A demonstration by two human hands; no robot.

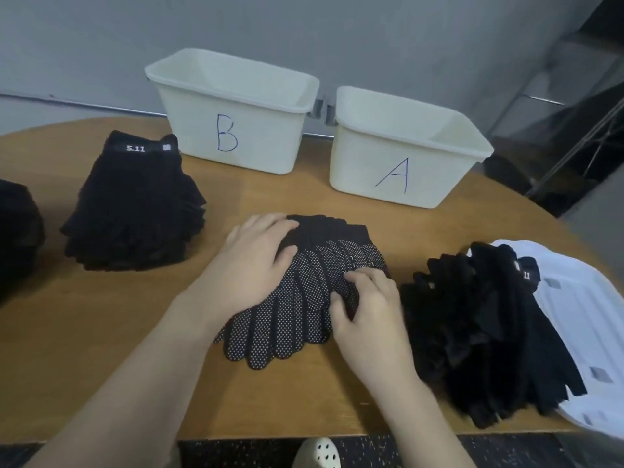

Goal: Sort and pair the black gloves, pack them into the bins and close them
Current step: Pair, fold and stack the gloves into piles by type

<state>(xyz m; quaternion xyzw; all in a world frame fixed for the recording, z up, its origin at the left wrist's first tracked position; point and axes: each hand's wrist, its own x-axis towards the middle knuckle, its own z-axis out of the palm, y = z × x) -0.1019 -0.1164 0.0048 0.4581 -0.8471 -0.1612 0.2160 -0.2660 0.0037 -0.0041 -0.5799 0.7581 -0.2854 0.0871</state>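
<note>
Black dotted gloves (297,298), left hand (256,265) flat on top, right hand (368,305) pinching

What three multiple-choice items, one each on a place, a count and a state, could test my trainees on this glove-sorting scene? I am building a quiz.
1. Where does the white plastic bin marked B stand relative to the white plastic bin marked A?
A. To its left
B. To its right
C. Stacked inside it

2. How many white bins stand on the round wooden table?
A. One
B. Two
C. Four

3. What is the state of the fanned stack of black dotted gloves?
A. Packed in a bin
B. Lying on the floor
C. On the table under both hands

Answers:
1 A: from the camera's view, B stands left of A.
2 B: only B and A show.
3 C: the left hand rests on the stack, and the right hand fingers its edge.
</note>
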